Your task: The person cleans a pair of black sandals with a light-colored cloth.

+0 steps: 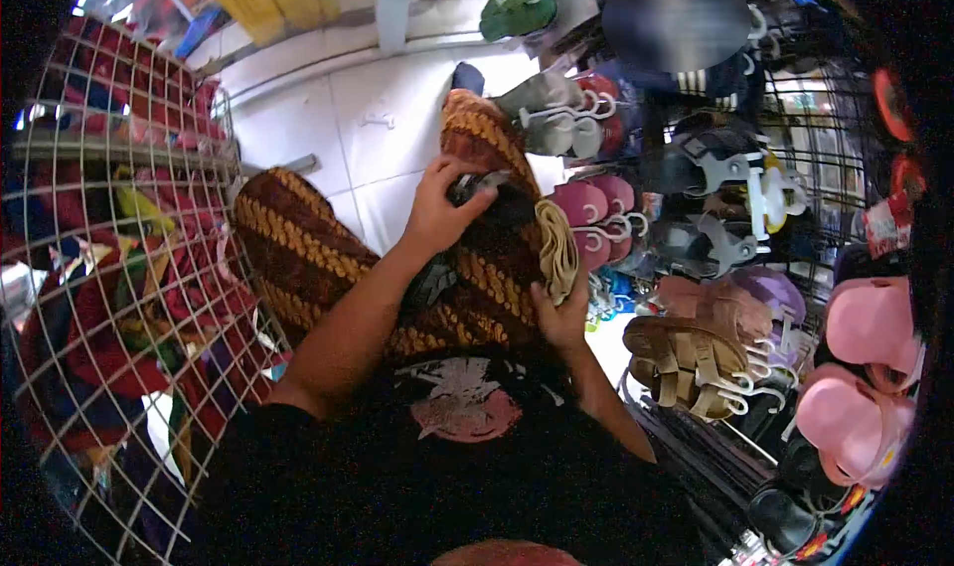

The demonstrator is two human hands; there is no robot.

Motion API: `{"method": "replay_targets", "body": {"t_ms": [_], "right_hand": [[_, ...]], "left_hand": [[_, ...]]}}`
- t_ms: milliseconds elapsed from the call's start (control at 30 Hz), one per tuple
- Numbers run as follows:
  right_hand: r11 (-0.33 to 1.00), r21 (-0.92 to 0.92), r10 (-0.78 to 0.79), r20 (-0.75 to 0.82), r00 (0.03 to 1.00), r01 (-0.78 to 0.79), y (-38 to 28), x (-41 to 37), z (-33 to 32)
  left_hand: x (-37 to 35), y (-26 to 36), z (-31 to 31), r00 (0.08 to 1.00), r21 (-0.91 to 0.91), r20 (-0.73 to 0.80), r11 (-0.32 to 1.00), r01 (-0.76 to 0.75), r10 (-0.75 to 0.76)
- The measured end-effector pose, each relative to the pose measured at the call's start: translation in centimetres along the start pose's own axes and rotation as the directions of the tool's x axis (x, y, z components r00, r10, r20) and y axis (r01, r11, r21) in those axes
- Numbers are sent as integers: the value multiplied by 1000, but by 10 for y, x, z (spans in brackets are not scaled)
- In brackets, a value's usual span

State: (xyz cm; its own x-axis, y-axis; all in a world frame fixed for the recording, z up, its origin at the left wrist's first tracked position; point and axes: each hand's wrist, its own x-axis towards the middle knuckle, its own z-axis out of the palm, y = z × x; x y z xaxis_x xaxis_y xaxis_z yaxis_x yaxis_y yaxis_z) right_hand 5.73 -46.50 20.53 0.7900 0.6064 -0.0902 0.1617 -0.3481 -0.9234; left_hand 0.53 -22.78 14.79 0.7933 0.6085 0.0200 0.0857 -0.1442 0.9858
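Observation:
Between the thumb and fingers of my left hand (442,206) is a small dark object (481,186), held above my lap; its details are too blurred to make out. A folded beige cloth (556,252) stands at the right side of my lap, with my right hand (564,313) closed round its lower end. Brown patterned fabric (308,238) covers my legs. Black material lies over my thigh beneath my left hand.
A wire grid (129,268) with colourful cloth behind it rises on the left. Pink shoes (596,208), brown sandals (686,357) and other footwear hang on white hooks at the right. White floor tiles (298,129) show ahead.

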Motion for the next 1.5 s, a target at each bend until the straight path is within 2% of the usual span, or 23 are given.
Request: {"method": "replay_targets", "body": {"t_ms": [67,167,267,400,433,533,633,733,767,867,967,1067,1200,1267,1333,1400,1467,1500], "right_hand": [[933,-320,-138,102,985,164,9,4,-18],[866,-499,16,99,995,35,-12,4,-37],[756,-651,97,15,995,-64,-36,6,-44],[749,-625,308,34,951,-220,-59,12,-41],[903,-409,201,135,970,-130,-32,10,-42],[875,-120,481,108,870,-469,-9,7,-44],[867,-57,498,38,866,-496,-16,1,-36],[900,-78,428,-18,904,-428,-10,-9,-25],[913,-252,314,-65,947,-320,0,-13,-24],[930,-255,240,-124,963,-265,-5,-14,-16],[900,-390,103,-246,964,-196,23,-21,-10],[924,-351,84,-194,977,-149,23,-14,-6],[928,-333,91,-228,969,-166,28,-11,-2],[927,-343,82,-209,975,-152,35,-10,-5],[910,-390,39,-261,965,-142,50,-13,-3],[910,-373,76,-280,957,-181,54,-14,-3],[917,-293,193,-265,945,-269,51,-11,-4],[909,-332,174,-249,953,-253,45,-10,-4]], "left_hand": [[-3,6,-1,999,-6,45,1000,3,-3],[-2,10,0,987,5,148,998,55,-56],[-1,14,-2,976,14,199,997,81,-82],[-4,9,-3,970,40,243,999,7,-17],[-5,13,-5,963,49,270,999,0,-14],[-5,24,-10,939,78,343,997,-10,-18],[-5,25,-11,920,109,388,994,6,-48],[-5,24,-10,917,128,392,991,28,-76],[-4,23,-9,919,143,385,989,32,-86],[-4,21,-8,922,139,381,990,10,-63],[-4,18,-7,937,95,340,994,52,-82],[-4,20,-7,955,74,277,993,86,-104],[-3,18,-4,978,-21,192,996,92,-86],[0,9,-2,968,-86,211,984,158,-137],[4,8,0,961,-136,229,972,190,-156],[5,9,-1,959,-169,244,967,189,-144],[5,3,1,955,-180,255,963,199,-149],[6,2,2,953,-186,262,961,205,-152]]}}
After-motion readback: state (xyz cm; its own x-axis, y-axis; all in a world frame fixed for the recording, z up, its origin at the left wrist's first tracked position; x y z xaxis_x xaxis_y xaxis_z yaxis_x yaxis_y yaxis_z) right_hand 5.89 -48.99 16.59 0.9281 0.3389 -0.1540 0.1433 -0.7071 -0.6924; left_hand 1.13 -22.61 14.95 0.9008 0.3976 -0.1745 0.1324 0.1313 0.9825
